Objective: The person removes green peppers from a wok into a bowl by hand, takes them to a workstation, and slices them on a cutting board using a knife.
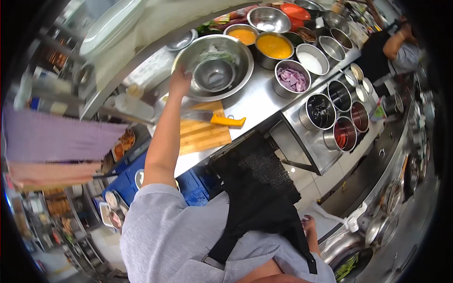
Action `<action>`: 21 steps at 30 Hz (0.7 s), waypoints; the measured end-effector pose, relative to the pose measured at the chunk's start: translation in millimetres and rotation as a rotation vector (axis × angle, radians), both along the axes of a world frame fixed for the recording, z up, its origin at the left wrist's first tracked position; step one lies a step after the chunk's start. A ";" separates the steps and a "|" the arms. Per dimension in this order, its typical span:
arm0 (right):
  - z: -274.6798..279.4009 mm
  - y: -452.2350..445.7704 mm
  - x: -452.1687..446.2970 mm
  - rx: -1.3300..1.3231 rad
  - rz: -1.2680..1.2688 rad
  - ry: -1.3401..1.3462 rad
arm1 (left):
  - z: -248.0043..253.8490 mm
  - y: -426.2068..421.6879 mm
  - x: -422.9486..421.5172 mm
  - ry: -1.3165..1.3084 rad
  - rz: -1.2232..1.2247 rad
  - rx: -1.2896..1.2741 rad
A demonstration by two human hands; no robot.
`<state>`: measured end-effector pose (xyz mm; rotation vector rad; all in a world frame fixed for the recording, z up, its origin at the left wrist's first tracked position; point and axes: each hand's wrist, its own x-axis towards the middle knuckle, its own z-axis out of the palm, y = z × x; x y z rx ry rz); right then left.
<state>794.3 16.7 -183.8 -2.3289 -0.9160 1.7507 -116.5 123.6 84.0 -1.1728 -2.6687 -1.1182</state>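
Note:
My left hand [181,81] grips the left rim of a large metal bowl [243,70] on the steel counter. A smaller metal bowl [214,74] sits inside it, beside some pale green scraps. Below the large bowl lies a wooden cutting board [205,134], with a yellow-handled knife [228,121] across its upper part. My right hand [309,223] is low at my right side, its fingers curled; what they hold, if anything, is too small to make out. A white strip [330,213] lies just above it.
Metal containers hold yellow liquid [273,46], sliced purple onion [292,79] and white contents [309,62]. Several pots [321,111] stand on a lower steel stand. A wok [349,264] with green vegetables is at the lower right. Another person [391,52] is at the upper right.

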 end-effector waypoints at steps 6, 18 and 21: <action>44.8 -45.8 -92.0 0.170 0.011 0.017 | -105.9 93.6 -100.3 0.236 -0.194 -0.731; 208.4 -150.4 -37.6 0.462 -0.832 -0.356 | 61.9 153.1 18.4 0.154 -0.536 0.137; 236.7 -156.6 94.8 0.828 -0.757 -0.773 | 78.8 196.5 179.2 -0.010 -0.927 -0.059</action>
